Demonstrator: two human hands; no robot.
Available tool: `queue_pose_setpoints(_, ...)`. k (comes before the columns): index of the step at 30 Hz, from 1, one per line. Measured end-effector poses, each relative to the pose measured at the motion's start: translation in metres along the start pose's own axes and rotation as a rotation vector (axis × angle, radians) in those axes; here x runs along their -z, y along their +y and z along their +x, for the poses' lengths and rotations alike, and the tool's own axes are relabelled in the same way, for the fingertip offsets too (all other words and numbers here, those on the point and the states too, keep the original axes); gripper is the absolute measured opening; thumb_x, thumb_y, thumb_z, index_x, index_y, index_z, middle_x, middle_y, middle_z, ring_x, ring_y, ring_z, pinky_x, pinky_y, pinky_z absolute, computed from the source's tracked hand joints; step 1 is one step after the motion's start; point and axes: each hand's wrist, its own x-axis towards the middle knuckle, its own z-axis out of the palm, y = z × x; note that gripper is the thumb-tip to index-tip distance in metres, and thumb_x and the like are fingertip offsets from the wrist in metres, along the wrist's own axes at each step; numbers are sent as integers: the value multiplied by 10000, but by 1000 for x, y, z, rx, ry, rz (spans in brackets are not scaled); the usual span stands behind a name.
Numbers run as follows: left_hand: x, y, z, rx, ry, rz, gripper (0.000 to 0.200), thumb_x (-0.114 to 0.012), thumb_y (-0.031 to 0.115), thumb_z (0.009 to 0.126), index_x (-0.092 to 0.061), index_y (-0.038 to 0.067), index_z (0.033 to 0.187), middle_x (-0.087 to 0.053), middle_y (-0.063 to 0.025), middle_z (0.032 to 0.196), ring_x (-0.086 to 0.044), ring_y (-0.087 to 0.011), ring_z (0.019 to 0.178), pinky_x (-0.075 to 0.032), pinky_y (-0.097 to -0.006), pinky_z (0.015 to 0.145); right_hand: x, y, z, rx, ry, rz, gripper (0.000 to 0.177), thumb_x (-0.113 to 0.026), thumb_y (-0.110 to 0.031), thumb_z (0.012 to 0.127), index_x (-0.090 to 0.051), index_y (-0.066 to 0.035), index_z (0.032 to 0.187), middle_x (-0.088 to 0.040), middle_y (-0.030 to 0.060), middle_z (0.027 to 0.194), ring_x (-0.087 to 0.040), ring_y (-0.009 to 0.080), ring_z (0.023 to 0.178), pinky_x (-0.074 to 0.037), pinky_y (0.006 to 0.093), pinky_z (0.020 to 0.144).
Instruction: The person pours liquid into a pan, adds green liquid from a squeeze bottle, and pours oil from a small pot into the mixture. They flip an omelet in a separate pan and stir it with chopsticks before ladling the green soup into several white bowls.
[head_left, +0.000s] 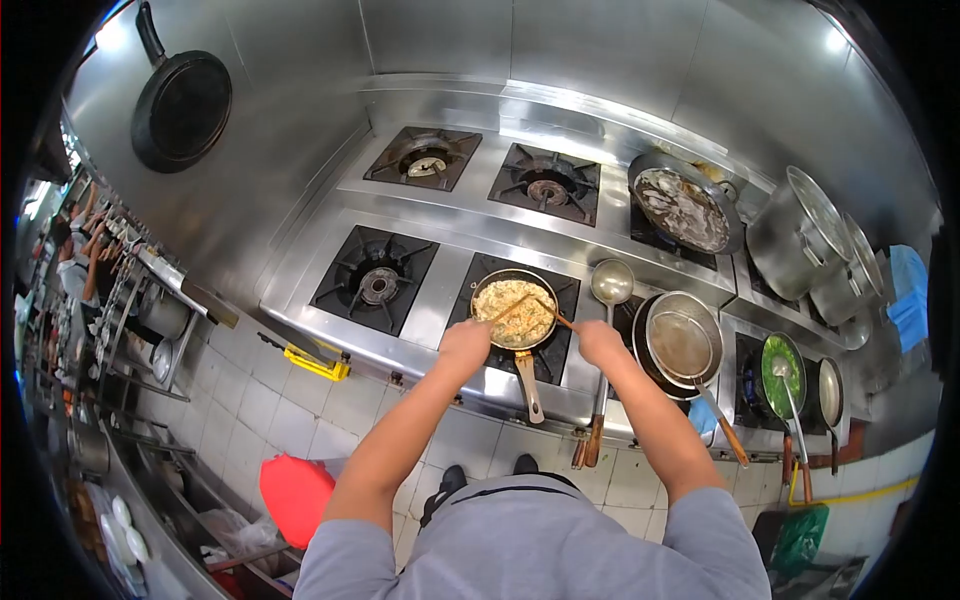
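A frying pan (524, 355) with a light-coloured handle sits on the front middle burner, full of a pale yellow food with orange and green bits (515, 312). My left hand (465, 345) is closed around a thin wooden utensil (510, 308) whose tip is in the food. From the other side, my right hand (600, 342) grips a second thin wooden utensil (556, 316), also reaching into the pan. The two tips come close together over the food; the shape of their ends is hard to make out. Neither hand touches the pan's handle.
Right of the pan lies a long ladle (612, 283), beside a strainer (684, 338) resting on another pan. A wok (683, 205) and steel pots (795, 235) stand behind. Further right is a pan of green food (780, 370). A black pan (183, 110) hangs on the left wall.
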Motion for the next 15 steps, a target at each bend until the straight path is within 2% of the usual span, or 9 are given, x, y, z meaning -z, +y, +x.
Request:
queue_pose_setpoints(2, 1, -8, 1, 8, 20, 18, 364, -474, 77, 842, -655, 129, 1154, -679, -182, 970, -667, -352, 922, -531, -466, 799, 6, 1, -3, -37, -118, -61, 319, -483, -90, 874, -688, -117, 1118, -685, 186, 1013, -657, 352, 964, -533, 468, 813)
queue_pose_setpoints(4, 5, -13, -4, 17, 40, 33, 318, -464, 88, 860, -673, 116, 1098, -686, -182, 949, -677, -352, 908, -536, -472, 791, 10, 10, -4, -34, -145, -61, 316, -490, -91, 868, -690, -115, 1112, -684, 188, 1018, -656, 353, 967, -533, 466, 814)
queue_pose_setpoints(6, 14, -14, -12, 22, 30, -56, 446, -483, 55, 825, -624, 158, 1234, -673, -181, 978, -659, -355, 927, -530, -457, 803, 19, 17, -1, -31, -165, -63, 314, -496, -93, 863, -693, -114, 1105, -682, 190, 1023, -655, 355, 970, -533, 464, 815)
queue_pose_setpoints(8, 24, -6, -18, -6, 13, -61, 451, -480, 55, 828, -620, 163, 1242, -675, -180, 978, -659, -356, 929, -531, -456, 799, 23, 20, -4, -11, -2, 14, 310, -499, -89, 859, -698, -113, 1096, -681, 195, 1024, -653, 358, 975, -534, 464, 816)
queue_pose_setpoints(9, 24, -1, -21, -31, -4, -67, 456, -478, 55, 831, -616, 167, 1251, -676, -179, 978, -659, -358, 930, -532, -456, 796, 23, 15, 0, -88, -30, 47, 350, -510, -55, 823, -691, -104, 1119, -679, 195, 1026, -649, 364, 969, -517, 454, 852)
queue_pose_setpoints(12, 3, 11, -3, -43, 11, -49, 452, -486, 60, 834, -614, 169, 1253, -676, -178, 988, -662, -351, 927, -533, -459, 793, 5, 1, 4, -30, 3, -11, 288, -499, -88, 862, -703, -84, 1066, -682, 201, 1015, -657, 367, 953, -535, 471, 808)
queue_pose_setpoints(13, -1, 13, -1, -43, 65, -66, 311, -473, 100, 864, -674, 111, 1101, -688, -182, 976, -677, -347, 919, -539, -462, 790, 3, -4, 6, -20, -67, -62, 271, -510, -95, 861, -702, -53, 1048, -688, 201, 993, -663, 369, 935, -537, 467, 812)
queue_pose_setpoints(15, -2, 11, 7, -22, 47, -26, 318, -477, 99, 860, -676, 113, 1107, -689, -182, 975, -677, -345, 922, -538, -460, 794, 7, -2, 2, 11, -90, -83, 267, -513, -94, 860, -702, -43, 1043, -689, 201, 991, -665, 366, 936, -537, 464, 815)
